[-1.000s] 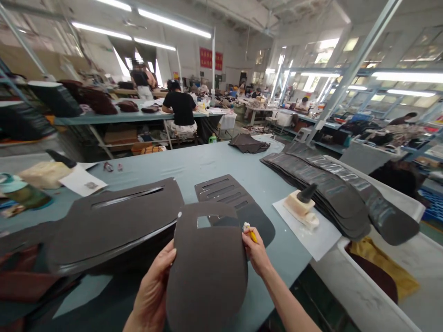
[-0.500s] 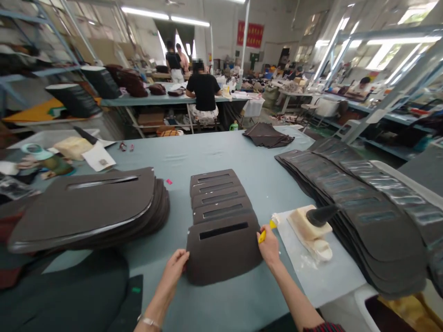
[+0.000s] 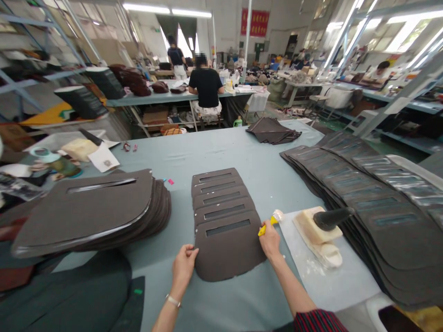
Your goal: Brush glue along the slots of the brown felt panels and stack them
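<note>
A row of overlapping dark brown slotted panels lies before me, the nearest panel [image 3: 230,253] uppermost at the front. My left hand [image 3: 185,260] is closed, its thumb and fingers pinched at the left edge of that panel. At the opposite edge, my right hand [image 3: 270,240] grips a small yellow-handled brush [image 3: 266,227], and its fingers also rest by the panel's edge. White paste coats the brush's tip. Right of this hand, a cream block [image 3: 309,223] with a black cone-shaped piece sits on a white sheet [image 3: 318,283] smeared with paste.
A thick stack of larger slotted panels [image 3: 100,212] stands at left. More panels [image 3: 377,216] overlap along the right side, and dark pieces [image 3: 272,130] lie at the table's far edge. Beyond, a person in black [image 3: 206,87] sits at another bench [image 3: 138,98].
The front panel has settled against the row, its slot now showing blue-green instead of black. Both hands remain at its sides, and the view has shifted slightly.
</note>
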`<state>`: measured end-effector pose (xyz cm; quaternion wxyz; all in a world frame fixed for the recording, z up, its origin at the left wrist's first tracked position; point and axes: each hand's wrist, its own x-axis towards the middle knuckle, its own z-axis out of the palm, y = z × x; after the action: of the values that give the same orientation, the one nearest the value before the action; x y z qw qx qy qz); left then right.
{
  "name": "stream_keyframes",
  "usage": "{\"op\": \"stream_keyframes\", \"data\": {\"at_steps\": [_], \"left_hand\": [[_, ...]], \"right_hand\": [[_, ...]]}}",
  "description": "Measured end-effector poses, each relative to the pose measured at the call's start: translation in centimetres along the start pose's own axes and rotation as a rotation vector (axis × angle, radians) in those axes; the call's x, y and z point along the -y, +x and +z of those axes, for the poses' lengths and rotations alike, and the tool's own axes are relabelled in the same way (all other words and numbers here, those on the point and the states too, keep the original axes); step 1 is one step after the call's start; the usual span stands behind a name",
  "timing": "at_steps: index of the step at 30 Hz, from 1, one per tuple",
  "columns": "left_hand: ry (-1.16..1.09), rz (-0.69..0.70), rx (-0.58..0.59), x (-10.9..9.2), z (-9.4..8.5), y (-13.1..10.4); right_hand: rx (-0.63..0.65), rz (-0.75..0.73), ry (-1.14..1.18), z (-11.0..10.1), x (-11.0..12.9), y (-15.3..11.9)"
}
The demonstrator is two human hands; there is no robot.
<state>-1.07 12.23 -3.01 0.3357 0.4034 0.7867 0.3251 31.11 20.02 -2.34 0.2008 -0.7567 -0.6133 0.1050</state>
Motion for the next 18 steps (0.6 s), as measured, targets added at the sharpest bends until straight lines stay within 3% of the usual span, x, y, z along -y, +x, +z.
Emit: {"op": "stream_keyframes", "data": {"at_steps": [18], "left_hand": [[0.104,-0.057,-0.037,0.71,0.21,0.24]], "right_hand": [[0.043,0.139,-0.107,0.15,0.39,0.31]]}}
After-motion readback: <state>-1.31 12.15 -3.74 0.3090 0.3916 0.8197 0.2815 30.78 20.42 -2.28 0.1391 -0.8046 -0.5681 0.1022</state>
